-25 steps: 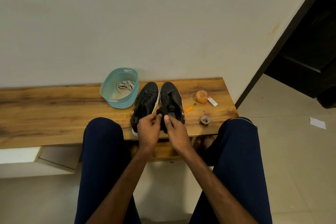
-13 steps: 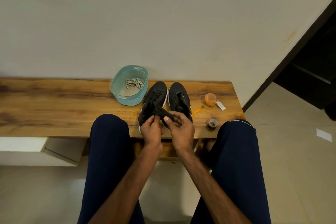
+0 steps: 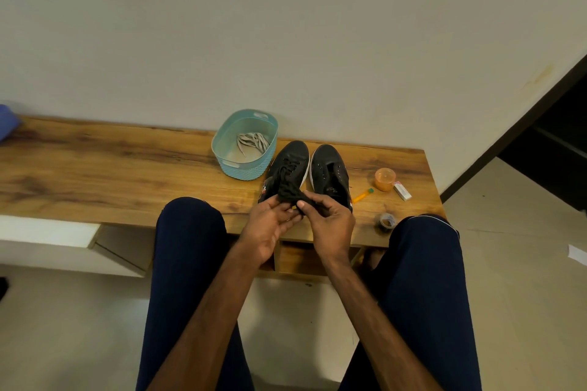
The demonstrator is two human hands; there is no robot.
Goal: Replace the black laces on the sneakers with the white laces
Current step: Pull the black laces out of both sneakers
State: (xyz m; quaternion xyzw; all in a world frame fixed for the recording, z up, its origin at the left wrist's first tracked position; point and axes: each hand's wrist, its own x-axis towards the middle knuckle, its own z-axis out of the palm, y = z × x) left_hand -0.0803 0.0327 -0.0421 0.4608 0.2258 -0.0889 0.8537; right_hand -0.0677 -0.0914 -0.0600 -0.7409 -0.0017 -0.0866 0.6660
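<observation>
Now that the pulled-out black shoelace (image 3: 290, 195) is bunched between both hands, status: left hand (image 3: 270, 227) cups it from below, fingers curled loosely round the bundle. Right hand (image 3: 332, 222) pinches the other end, thumb on top. Both hang at the near edge of the long wooden bench (image 3: 127, 174), at the sneakers' heels.

Change over the last second: hands have slid from the heel of the right-side black low-top sneaker (image 3: 328, 171) toward the left-side black sneaker (image 3: 290, 165), and the bundle is gathered tighter.

Right-side sneaker shows bare eyelets, so I judge it stripped. Left-side one is still laced in black; can't tell whether the bundle touches those laces. White flat laces (image 3: 252, 143) lie in the teal plastic basket (image 3: 222, 149), just beside the left-side toe.

Early days, I reckon: put this lace down, unlace the other sneaker, then thread white. Risk: bundle snagging on the laced one.
</observation>
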